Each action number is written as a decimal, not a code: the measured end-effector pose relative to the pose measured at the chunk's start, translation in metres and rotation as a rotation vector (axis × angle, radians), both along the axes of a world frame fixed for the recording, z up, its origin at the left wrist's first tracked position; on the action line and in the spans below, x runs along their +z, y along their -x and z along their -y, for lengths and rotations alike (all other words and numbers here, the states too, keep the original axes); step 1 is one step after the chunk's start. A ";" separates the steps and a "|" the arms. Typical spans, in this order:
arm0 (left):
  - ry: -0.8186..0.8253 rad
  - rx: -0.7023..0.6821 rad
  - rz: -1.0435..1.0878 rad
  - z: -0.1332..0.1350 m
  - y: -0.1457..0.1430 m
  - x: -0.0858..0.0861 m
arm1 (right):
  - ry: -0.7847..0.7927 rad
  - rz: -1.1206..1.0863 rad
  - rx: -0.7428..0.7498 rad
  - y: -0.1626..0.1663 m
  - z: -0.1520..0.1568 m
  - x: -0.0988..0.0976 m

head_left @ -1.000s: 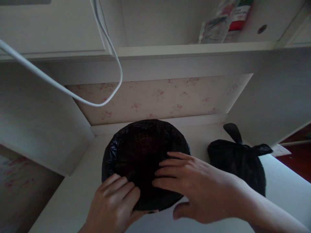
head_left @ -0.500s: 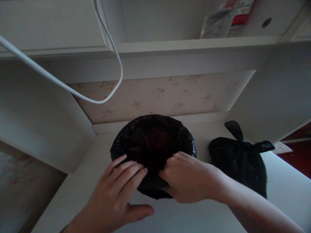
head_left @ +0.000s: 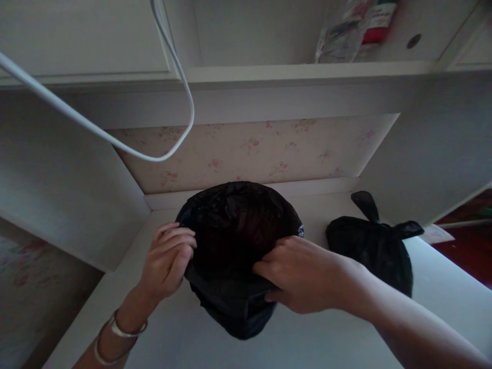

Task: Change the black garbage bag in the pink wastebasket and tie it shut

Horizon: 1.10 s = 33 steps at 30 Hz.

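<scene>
A round bin lined with a black trash bag (head_left: 234, 297) stands on the white surface, its mouth facing me. The bag's edge is folded over the rim, and a dim reddish wall shows through inside. My left hand (head_left: 171, 256), with bangles at the wrist, has its fingers closed on the bag at the left rim. At the right front of the rim, my right hand (head_left: 295, 274) pinches the bag's edge, its fingers inside the opening and its thumb outside. The bin's bottom is too dark to make out.
A tied black plastic bag (head_left: 371, 251) sits to the right of the bin. A white cable (head_left: 134, 152) hangs at the upper left. Overhead is a cabinet shelf (head_left: 307, 73) holding a red-and-white container (head_left: 378, 23). Floral wallpaper (head_left: 249, 151) lines the back.
My left hand has moved from the front of the opening to the left rim and closed on the bag. More of the bag hangs down the bin's front.
</scene>
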<state>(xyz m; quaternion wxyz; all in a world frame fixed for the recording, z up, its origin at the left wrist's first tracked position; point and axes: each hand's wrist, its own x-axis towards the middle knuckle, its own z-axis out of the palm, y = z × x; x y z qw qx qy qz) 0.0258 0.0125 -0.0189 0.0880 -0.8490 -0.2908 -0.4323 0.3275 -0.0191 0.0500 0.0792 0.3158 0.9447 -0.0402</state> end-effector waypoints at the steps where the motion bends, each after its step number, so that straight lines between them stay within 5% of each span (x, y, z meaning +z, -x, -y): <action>1: -0.022 0.045 0.008 -0.002 0.002 0.001 | -0.013 -0.006 0.012 0.005 0.002 -0.002; 4: -0.059 0.123 0.093 0.011 -0.009 0.007 | -0.053 -0.072 0.058 0.021 0.007 -0.005; 7: -0.003 0.014 0.043 0.043 -0.039 0.009 | -0.077 -0.177 0.120 0.032 0.012 -0.002; 11: -0.050 0.092 -0.032 0.064 -0.067 0.004 | 0.050 -0.205 0.140 0.026 0.012 0.006; 19: 0.029 -0.059 -0.065 0.029 -0.030 0.002 | 0.117 -0.019 -0.010 -0.011 0.001 0.008; 26: 0.177 -0.286 -0.055 -0.005 0.009 0.009 | 0.005 -0.241 0.088 -0.017 0.003 0.008; 33: 0.167 -0.280 -0.009 -0.026 0.026 0.006 | -0.051 -0.116 0.029 -0.019 0.000 -0.006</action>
